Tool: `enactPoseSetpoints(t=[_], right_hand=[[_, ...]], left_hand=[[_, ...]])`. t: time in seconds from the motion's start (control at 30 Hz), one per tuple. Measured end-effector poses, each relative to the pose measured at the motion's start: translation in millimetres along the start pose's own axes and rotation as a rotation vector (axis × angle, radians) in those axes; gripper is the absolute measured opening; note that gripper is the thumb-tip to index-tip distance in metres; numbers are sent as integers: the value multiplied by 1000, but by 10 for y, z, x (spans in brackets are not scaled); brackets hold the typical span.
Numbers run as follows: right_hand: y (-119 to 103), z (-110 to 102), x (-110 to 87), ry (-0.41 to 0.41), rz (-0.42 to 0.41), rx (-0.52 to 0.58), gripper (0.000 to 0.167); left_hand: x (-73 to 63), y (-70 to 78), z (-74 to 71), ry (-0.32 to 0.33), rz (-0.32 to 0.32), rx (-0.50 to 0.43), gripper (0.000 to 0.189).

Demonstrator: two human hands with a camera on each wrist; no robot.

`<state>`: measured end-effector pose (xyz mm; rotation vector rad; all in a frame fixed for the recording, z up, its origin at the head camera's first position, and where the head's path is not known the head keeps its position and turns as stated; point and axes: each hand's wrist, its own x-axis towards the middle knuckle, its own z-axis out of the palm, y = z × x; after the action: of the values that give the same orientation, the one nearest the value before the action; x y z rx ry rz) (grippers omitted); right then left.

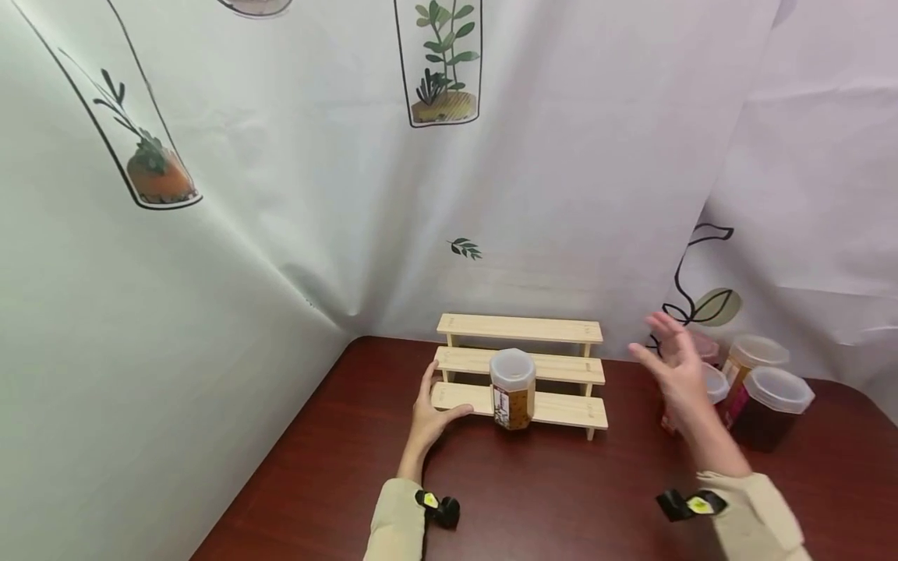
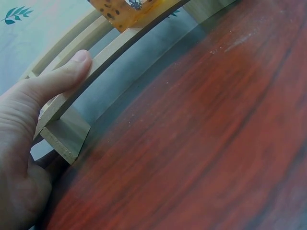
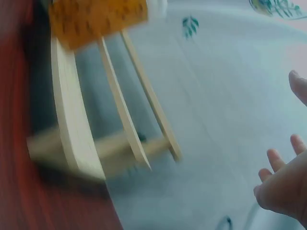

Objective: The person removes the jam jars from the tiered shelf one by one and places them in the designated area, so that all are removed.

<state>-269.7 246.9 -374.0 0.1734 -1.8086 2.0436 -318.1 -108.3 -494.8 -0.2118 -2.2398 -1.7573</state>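
Observation:
A three-step wooden display rack stands on the table in the head view. One jar with a whitish lid and orange, dark-flecked contents sits at the middle of its lowest step. My left hand holds the rack's left end, its thumb lying along the front step in the left wrist view; its other fingers are largely hidden there. Over to the right, my right hand is raised in the air with fingers spread and nothing in them, overlapping a group of jars in the head view.
Several lidded jars stand at the table's right, among them a dark one and an amber one. A printed white cloth hangs behind and along the left of the dark red wooden table.

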Motion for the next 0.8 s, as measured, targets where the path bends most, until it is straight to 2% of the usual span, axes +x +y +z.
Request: enactPoseSetpoints(t=[0.07,0.13,0.3,0.4,0.6,0.67,0.8], right_hand=[[48,203,-18,-36,43,-13,65],[99,382,-43,-79,75,-16,68],[224,729,-114,-199,87,-7,69],[269,842,-165,-248,92,2,68],[353,1018,-191,-285,77,63,67],[407,1071,-207,-310,87,38,68],[533,1141,-275,-374,159,-58,71]], left_hand=[[20,-81,0,7,-16,5,106],[20,-93,0,4,-21,15,106],[-51,163,-25,-4,-13,11,103],[-81,304,-42,-30,-9,9,101],[-52,333,-59,-29,-15,-9,101],[-45,317,-60,-27,-17,-10,101],[-59,283,-38,-28,-25,-13,102]])
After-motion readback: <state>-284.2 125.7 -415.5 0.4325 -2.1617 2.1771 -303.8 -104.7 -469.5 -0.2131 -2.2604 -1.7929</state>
